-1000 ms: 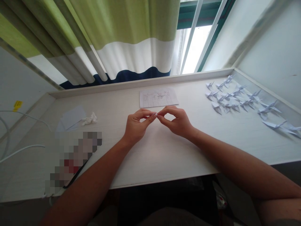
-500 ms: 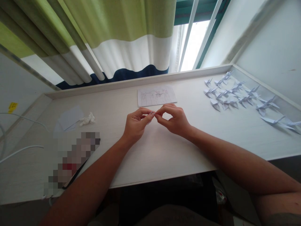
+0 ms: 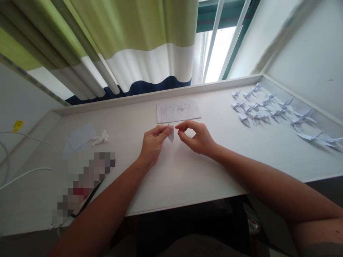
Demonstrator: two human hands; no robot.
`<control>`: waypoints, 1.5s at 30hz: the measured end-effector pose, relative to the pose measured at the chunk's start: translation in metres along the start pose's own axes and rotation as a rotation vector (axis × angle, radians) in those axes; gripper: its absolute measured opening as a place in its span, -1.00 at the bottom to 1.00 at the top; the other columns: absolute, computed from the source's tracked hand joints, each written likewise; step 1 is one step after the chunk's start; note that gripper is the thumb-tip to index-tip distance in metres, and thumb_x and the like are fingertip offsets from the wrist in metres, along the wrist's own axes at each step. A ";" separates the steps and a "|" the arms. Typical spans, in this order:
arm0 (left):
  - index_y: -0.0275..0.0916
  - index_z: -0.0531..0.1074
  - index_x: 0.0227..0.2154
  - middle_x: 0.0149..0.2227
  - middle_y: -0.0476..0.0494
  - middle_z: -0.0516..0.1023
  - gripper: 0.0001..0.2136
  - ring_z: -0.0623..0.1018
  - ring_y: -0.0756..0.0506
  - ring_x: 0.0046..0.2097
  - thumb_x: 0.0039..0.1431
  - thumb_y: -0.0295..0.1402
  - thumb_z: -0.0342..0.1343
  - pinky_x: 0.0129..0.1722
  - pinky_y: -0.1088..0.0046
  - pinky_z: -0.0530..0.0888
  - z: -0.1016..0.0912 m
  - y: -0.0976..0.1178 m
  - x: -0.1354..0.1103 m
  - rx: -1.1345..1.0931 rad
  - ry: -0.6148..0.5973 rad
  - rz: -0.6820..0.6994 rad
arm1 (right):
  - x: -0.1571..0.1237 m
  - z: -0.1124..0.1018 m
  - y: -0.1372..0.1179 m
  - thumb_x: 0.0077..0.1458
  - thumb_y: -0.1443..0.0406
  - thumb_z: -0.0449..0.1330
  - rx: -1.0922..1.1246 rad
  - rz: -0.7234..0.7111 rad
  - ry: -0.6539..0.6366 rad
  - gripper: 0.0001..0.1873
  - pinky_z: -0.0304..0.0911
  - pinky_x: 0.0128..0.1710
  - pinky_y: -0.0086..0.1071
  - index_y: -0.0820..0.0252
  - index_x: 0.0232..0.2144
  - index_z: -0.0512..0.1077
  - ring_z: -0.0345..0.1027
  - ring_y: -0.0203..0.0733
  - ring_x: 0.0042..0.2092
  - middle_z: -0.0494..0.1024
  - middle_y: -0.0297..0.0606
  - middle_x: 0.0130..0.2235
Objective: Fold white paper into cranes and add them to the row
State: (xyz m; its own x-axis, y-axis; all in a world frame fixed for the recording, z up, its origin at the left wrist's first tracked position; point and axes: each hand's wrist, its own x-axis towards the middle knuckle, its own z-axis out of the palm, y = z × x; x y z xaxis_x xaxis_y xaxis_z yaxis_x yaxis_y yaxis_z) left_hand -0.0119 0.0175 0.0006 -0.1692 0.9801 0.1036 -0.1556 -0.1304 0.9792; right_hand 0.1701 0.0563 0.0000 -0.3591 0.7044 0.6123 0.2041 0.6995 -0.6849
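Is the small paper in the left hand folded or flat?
Folded: the small paper pinched by the left hand is a narrow pointed shape.

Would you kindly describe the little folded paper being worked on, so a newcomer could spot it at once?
Start at the white desk below the striped curtain; at its middle, before the printed sheet, is the left hand. The small folded paper hangs point-down in its grip. Unlike the paper cranes at far right, it is held off the desk.

Folded paper (image 3: pixel 170 135) between both hands, form sheet (image 3: pixel 178 110) behind, cranes (image 3: pixel 264 110) right.
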 end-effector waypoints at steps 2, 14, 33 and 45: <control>-0.13 0.75 -0.37 -0.36 -0.06 0.69 -0.72 0.53 -0.03 -0.32 -0.01 -0.07 0.56 -0.27 0.38 0.48 0.000 0.000 0.000 0.017 0.013 -0.006 | 0.000 0.000 0.001 0.19 0.36 0.25 0.012 0.019 -0.005 -0.89 0.48 -0.18 -0.26 0.14 -0.24 0.58 0.57 -0.16 -0.30 0.68 -0.29 -0.36; -0.16 0.73 -0.40 -0.38 -0.08 0.70 -0.74 0.56 -0.05 -0.32 0.00 -0.09 0.55 -0.24 0.36 0.47 0.002 0.004 -0.004 0.031 -0.016 -0.039 | 0.001 0.002 -0.002 0.29 0.23 0.31 0.044 0.089 0.001 -0.82 0.38 -0.31 -0.35 0.16 -0.36 0.58 0.51 -0.21 -0.35 0.67 -0.29 -0.39; -0.17 0.76 -0.38 -0.41 -0.09 0.68 -0.74 0.45 0.01 -0.41 -0.03 -0.11 0.55 -0.35 0.43 0.39 0.004 0.003 -0.004 0.059 -0.008 -0.047 | 0.004 0.000 -0.002 0.13 0.33 0.12 0.195 0.351 -0.106 -0.85 0.33 -0.26 -0.32 0.17 -0.37 0.51 0.47 -0.19 -0.34 0.58 -0.32 -0.44; -0.22 0.72 -0.29 -0.38 -0.08 0.65 -0.72 0.48 -0.02 -0.35 0.17 -0.09 0.36 -0.29 0.42 0.43 0.000 0.004 -0.002 0.133 -0.023 -0.010 | 0.005 0.004 0.003 0.14 0.13 0.32 0.314 0.403 -0.200 -0.74 0.37 -0.21 -0.27 0.19 -0.46 0.50 0.47 -0.19 -0.32 0.62 -0.26 -0.40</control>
State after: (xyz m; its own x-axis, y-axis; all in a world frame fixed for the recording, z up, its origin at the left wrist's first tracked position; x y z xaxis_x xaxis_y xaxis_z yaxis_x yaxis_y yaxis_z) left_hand -0.0121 0.0150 0.0039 -0.1461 0.9846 0.0963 -0.0267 -0.1012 0.9945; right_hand 0.1656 0.0617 -0.0006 -0.4813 0.8509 0.2105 0.0909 0.2872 -0.9535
